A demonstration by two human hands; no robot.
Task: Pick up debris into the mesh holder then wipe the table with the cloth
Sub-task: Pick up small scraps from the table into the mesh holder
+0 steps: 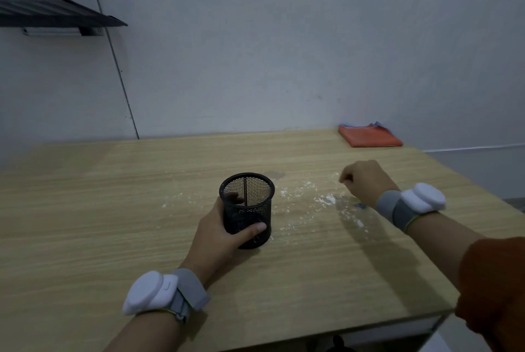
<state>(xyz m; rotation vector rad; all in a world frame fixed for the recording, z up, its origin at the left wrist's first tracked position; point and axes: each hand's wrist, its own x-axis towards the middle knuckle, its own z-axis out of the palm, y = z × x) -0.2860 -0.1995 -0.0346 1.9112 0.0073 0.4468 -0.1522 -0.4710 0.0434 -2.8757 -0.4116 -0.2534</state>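
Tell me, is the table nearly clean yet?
Not yet. The left hand grips the mesh holder upright on the table, and something dark already lies inside it. The right hand is curled low over the white crumbs; whether it pinches any, I cannot tell. Crumbs remain scattered beside the holder. The orange cloth lies folded at the far corner, untouched, so the wiping is left.

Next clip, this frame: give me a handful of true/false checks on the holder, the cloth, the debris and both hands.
1. The left hand grips the mesh holder. True.
2. The holder lies on its side. False: it stands upright on the table.
3. The cloth lies folded at the far right corner. True.
4. The right hand holds the cloth. False: it is apart from the cloth, fingers curled, over the white debris.
5. The debris is left of the holder only. False: most lies to its right.
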